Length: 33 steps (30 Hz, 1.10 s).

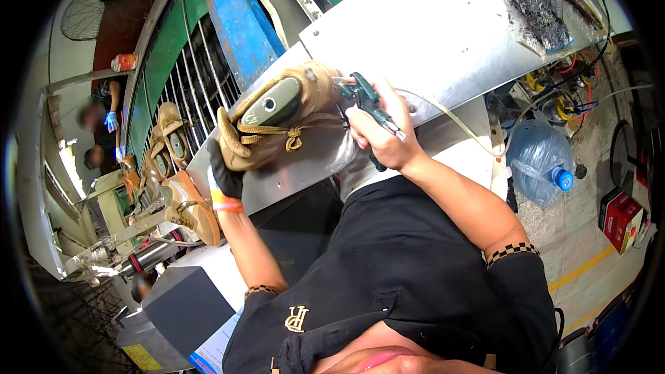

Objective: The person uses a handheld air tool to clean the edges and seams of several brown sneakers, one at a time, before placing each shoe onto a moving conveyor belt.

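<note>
A tan lace-up shoe [315, 90] with a grey-green insole lies tilted over the edge of a metal plate, its laces tied in a small knot. My left hand [226, 176], in a black glove with an orange and white cuff, grips the shoe at its near left end; most of its fingers are hidden. My bare right hand [388, 131] is closed around a dark green hand-held gun [366, 93] with silver metal fittings. The gun's front end is right beside the shoe's far right end.
Several more tan shoes [187, 201] sit along the conveyor at left, beside a metal grille [194, 62]. A pale hose [450, 112] crosses the plate's right edge. Black residue [530, 7] covers the plate's far right end. A large clear water bottle [537, 159] stands at right.
</note>
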Tool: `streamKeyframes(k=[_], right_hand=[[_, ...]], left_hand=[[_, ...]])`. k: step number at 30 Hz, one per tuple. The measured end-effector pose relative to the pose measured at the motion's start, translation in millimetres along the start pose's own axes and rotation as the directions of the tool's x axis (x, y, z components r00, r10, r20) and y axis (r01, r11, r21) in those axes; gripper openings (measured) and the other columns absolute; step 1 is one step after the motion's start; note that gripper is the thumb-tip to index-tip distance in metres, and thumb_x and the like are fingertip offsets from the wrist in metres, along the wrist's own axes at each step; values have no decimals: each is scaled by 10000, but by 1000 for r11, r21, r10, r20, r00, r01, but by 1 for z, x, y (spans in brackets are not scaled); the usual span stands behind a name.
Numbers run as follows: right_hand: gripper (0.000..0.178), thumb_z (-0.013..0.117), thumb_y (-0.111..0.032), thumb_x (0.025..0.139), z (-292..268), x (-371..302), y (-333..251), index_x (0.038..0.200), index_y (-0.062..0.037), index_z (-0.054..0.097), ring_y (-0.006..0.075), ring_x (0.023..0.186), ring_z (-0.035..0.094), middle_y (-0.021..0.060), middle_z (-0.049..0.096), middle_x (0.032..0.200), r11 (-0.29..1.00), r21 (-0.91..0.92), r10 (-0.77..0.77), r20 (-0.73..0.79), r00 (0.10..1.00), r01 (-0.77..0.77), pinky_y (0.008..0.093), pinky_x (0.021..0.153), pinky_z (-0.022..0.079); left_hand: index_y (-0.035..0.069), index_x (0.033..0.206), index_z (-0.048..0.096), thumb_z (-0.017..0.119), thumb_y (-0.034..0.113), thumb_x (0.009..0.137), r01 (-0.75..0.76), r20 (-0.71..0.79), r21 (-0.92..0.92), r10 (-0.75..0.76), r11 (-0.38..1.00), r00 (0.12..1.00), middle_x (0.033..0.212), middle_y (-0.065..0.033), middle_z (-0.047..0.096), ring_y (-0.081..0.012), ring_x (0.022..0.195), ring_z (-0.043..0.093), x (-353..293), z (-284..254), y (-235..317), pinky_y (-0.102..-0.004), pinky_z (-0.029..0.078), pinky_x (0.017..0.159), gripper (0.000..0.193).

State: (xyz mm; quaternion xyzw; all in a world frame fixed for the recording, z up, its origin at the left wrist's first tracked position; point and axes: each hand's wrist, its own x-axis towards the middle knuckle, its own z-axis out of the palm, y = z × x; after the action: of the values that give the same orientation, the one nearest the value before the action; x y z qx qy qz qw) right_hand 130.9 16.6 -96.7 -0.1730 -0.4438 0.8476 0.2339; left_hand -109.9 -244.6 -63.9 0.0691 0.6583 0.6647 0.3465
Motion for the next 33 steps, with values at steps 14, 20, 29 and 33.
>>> streamKeyframes(k=[14,20,29,33], right_hand=[[452,590,-45,840,7,-39,-3,1265,34,456,42,662,479,-16,538,748,984,-176,11,3,1000,-10,212,626,407],[430,608,-107,821,7,-43,9,1205,21,463,59,600,536,36,595,678,982,-182,-41,48,998,49,238,585,432],[459,545,-97,902,-16,-54,-38,1303,85,416,188,674,624,134,618,782,979,33,198,40,979,-200,302,668,519],[462,545,-84,900,-35,-57,-53,1312,89,428,198,674,631,135,623,769,987,-10,158,-23,987,-158,312,662,533]], left_hand=[[47,1425,371,363,662,940,476,-157,105,-458,873,875,1269,-165,591,-300,928,689,-150,85,-36,-344,620,632,784],[39,1427,361,366,630,957,505,-10,-145,-512,851,859,1276,-193,577,-315,954,680,-141,110,-40,-372,620,720,755],[-36,1400,370,388,668,924,618,270,-354,-556,702,786,1246,-240,571,-323,1068,639,-123,144,-47,-409,560,877,850],[-27,1421,344,366,714,899,644,303,-375,-569,666,765,1253,-254,566,-346,1083,633,-121,149,-50,-426,562,893,907]])
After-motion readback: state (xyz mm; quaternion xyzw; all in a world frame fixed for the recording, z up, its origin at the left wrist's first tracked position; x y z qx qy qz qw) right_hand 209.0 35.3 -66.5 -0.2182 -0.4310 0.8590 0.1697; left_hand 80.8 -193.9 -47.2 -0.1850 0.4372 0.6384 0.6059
